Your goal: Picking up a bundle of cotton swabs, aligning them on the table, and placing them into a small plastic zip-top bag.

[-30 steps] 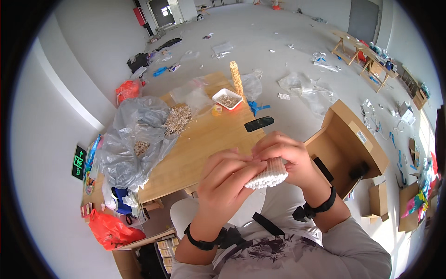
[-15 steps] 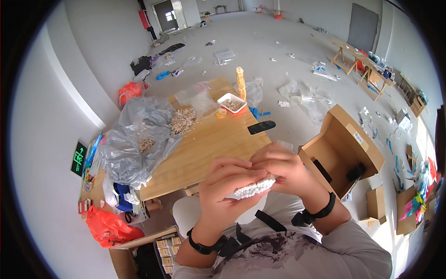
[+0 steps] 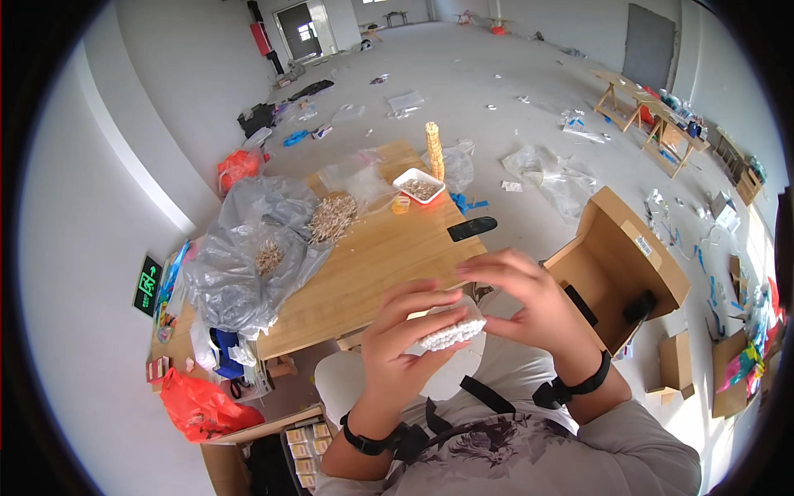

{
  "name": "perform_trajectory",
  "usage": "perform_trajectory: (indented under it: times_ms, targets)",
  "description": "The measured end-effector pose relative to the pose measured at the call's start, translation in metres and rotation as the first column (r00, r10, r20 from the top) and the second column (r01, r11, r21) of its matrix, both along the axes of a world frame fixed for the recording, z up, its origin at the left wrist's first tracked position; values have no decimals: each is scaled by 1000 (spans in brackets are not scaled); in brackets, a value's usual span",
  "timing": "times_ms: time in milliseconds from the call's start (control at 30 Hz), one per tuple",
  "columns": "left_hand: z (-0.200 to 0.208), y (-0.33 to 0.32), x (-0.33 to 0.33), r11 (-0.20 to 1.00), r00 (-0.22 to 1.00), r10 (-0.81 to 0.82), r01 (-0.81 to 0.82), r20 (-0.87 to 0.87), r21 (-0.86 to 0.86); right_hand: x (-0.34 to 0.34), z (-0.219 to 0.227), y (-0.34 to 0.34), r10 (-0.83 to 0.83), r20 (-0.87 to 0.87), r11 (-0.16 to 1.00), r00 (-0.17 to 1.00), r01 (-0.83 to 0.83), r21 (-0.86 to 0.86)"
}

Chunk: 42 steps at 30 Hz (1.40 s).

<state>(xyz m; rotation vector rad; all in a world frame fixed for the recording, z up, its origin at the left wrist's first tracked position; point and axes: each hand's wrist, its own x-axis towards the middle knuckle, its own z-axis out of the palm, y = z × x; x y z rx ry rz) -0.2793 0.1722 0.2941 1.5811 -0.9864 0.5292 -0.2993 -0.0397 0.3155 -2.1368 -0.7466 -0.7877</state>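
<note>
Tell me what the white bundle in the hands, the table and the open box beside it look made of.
White beaded bundle: looks like packed cotton-tipped sticks in clear film, judging by rows of matte round ends; unsure.
Light wooden table: pale wood or veneer, smooth, with faint grain lines.
Open brown box: cardboard, dull brown, with folded flaps.

Matt pale wood table [image 3: 372,256]; crinkled glossy clear plastic bags [image 3: 240,264]; matt brown cardboard box [image 3: 616,256]; white beaded-looking bundle [image 3: 451,332], matt.

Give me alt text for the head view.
Both hands hold a small white bundle of beaded sticks at chest height: left hand grips it, right hand covers it. Beyond lie a wooden table and an open cardboard box.
</note>
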Motion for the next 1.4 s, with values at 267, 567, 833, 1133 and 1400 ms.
perform_trajectory:
  times_ms: [267,567,833,1133,1400]
  targets:
    - [-7,-1,-13,1000,976,22,-22,-219,2,-3,-19,-6,236,-101,963,966,-219,158]
    - [-29,0,-7,994,977,-15,-8,-211,-108,-9,-25,-1,253,-160,898,954,-170,405]
    - [-25,-3,-5,986,950,-86,38,-301,-161,-6,-22,-7,267,-197,924,943,-192,331]
    - [-26,0,1,996,954,-87,82,-287,-29,1,-21,-7,265,-189,934,946,-203,295]
    - [-14,5,5,991,968,-71,96,-240,94,0,-16,-10,291,-178,938,940,-245,244]
